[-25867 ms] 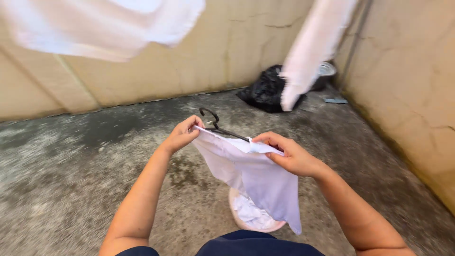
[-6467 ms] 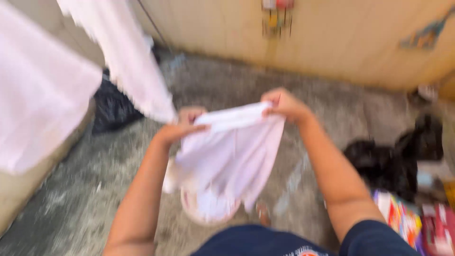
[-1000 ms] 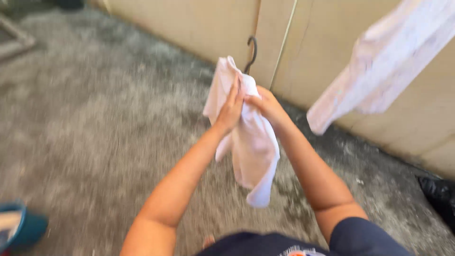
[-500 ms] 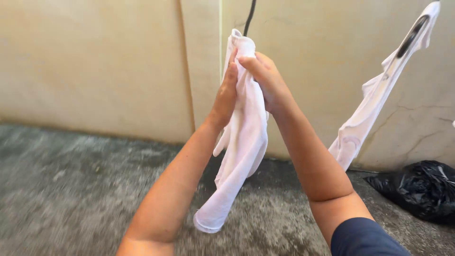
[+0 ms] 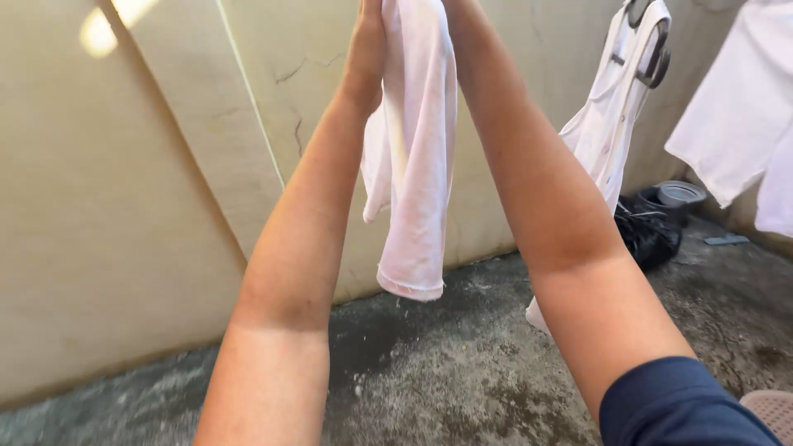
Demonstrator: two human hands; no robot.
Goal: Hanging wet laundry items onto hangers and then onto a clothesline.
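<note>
Both arms are raised higher than half a second ago — the hands have now climbed almost out of the top of the frame, toward 12 o'clock. Only the heel of the left hand [image 5: 369, 18] shows at the upper edge; the right hand is cut off above the wrist, so how its fingers are closed cannot be told. The left palm lies flat against the white garment [image 5: 413, 149], pressing it from the 9 o'clock side; whether its fingers curl round the cloth is out of view.

The garment hangs straight down between the two forearms, its hem loose at about 6 o'clock of the cloth, well clear of the concrete floor [image 5: 462, 388]. The black hanger hook seen above the cloth a moment earlier is now out of frame.

The view has also swung: at 2 o'clock another white top [image 5: 615, 116] hangs on a dark hanger [image 5: 657, 54], and a further white cloth [image 5: 739, 124] hangs at 3 o'clock. Black bag [image 5: 648, 235] and a small round pot [image 5: 679, 195] sit on the floor by the cream wall [image 5: 124, 206].

Judgement — the lift suggests the garment is being brought up to something overhead, not visible here.
</note>
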